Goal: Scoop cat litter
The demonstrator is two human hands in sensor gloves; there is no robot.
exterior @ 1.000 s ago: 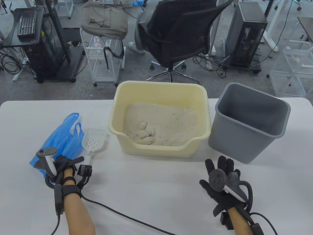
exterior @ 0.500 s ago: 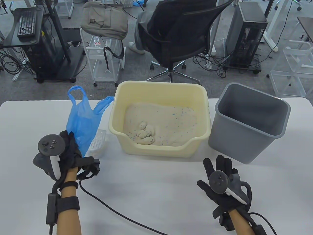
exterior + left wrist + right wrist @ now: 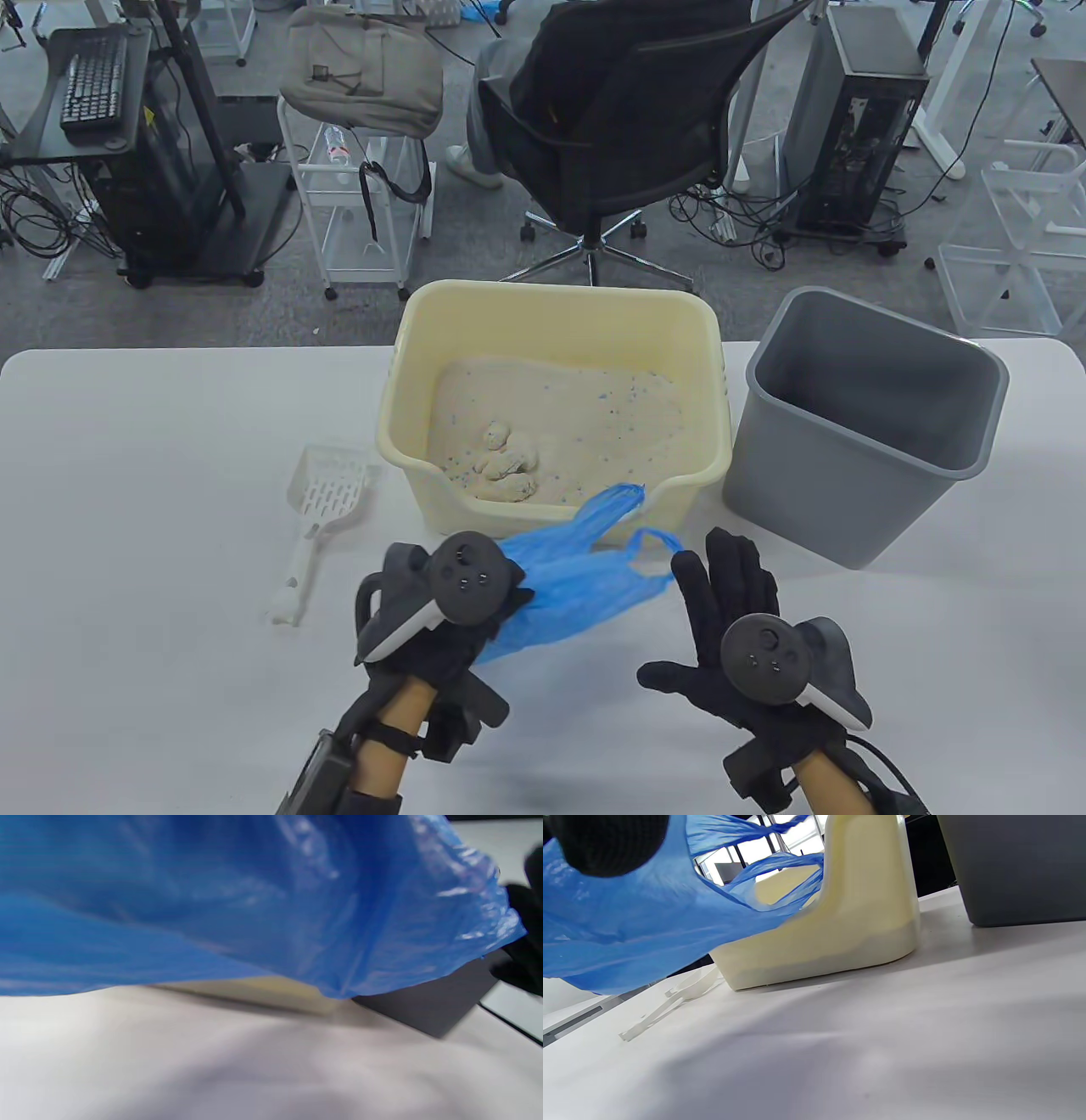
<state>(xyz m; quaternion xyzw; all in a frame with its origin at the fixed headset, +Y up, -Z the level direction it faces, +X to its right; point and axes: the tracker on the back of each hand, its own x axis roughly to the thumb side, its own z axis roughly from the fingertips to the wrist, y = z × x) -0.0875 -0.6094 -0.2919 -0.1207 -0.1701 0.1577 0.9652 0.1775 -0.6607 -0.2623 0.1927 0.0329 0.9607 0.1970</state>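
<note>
White tabletop (image 3: 153, 475) carries a cream plastic litter box (image 3: 556, 407) of sandy litter with clumps (image 3: 506, 465), a grey plastic bin (image 3: 865, 441) and a white slotted scoop (image 3: 321, 518). Left hand (image 3: 433, 632) grips a crumpled blue plastic bag (image 3: 577, 586) above the table; right hand (image 3: 738, 632) is spread, fingers released, just beside it.

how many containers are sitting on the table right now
2. The cream litter box sits at the table's center, holding litter. The gray bin stands to its right. The blue plastic bag, gripped by the left hand, is off the table and not counted. None looks hidden.
</note>
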